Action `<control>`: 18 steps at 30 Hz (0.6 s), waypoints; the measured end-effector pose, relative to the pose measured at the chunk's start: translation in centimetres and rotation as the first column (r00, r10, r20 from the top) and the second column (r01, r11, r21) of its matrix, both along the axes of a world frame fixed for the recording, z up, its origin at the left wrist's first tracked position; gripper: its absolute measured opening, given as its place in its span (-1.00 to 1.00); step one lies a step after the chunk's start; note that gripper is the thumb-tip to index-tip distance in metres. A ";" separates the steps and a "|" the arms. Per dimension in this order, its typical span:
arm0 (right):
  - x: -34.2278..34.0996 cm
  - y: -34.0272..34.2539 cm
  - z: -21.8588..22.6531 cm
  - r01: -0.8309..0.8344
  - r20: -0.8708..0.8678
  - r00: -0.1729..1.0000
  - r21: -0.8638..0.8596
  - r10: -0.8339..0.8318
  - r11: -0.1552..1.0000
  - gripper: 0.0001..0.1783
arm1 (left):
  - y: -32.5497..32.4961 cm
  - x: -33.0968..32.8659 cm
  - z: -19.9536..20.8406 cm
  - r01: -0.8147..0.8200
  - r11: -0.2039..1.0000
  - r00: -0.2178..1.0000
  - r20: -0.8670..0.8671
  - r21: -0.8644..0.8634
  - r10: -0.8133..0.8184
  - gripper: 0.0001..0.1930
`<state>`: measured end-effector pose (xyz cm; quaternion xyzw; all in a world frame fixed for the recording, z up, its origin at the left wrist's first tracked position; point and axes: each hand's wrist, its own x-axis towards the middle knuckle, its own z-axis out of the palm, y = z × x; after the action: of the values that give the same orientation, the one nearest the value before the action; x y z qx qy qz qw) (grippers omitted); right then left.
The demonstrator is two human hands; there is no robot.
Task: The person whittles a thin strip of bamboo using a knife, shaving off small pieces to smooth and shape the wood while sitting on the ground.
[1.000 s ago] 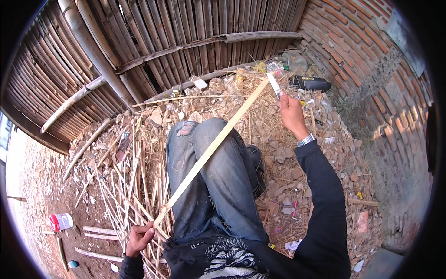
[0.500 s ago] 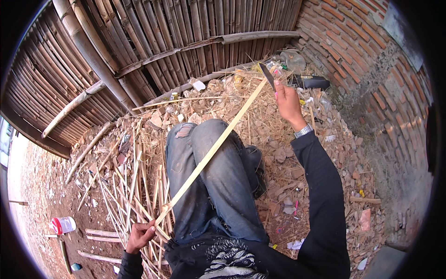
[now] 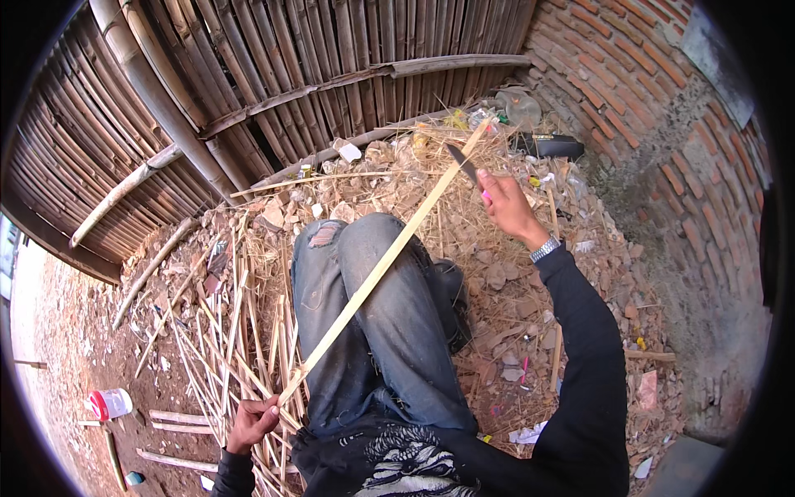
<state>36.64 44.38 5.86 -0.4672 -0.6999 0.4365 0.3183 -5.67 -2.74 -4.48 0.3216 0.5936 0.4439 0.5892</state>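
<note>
A long, pale bamboo strip [image 3: 373, 280] runs slantwise over my jeans, from low left to far right. Its near end is pinched between the thumb and fingers of my left hand [image 3: 253, 424]. My right hand [image 3: 510, 207] is closed around the handle of a knife [image 3: 463, 163], mostly hidden by the fingers except for a bit of pink. The dark blade lies across the strip a little short of its far end; whether it touches or cuts in I cannot tell.
Many split bamboo sticks [image 3: 236, 331] are heaped beside my left leg. A white tub with a red lid [image 3: 116, 403] is further left. Rubble and shavings [image 3: 497, 282] cover the ground. A bamboo fence [image 3: 331, 50] and a brick wall [image 3: 646, 108] close off the far and right sides.
My right hand and the knife have come slightly nearer down the strip, so more of its far end shows beyond the blade. My left hand has kept its grip at almost the same place.
</note>
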 end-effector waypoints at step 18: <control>-5.1 -3.1 -0.7 0.013 0.139 0.987 0.407 -0.076 0.913 -0.37 | 2.8 3.4 1.4 0.088 0.995 0.996 0.025 0.042 -0.089 -0.54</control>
<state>31.59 41.30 5.15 -0.4389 -0.7863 0.2380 0.3638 -2.24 0.07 -3.05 0.3537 0.5615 0.4337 0.6095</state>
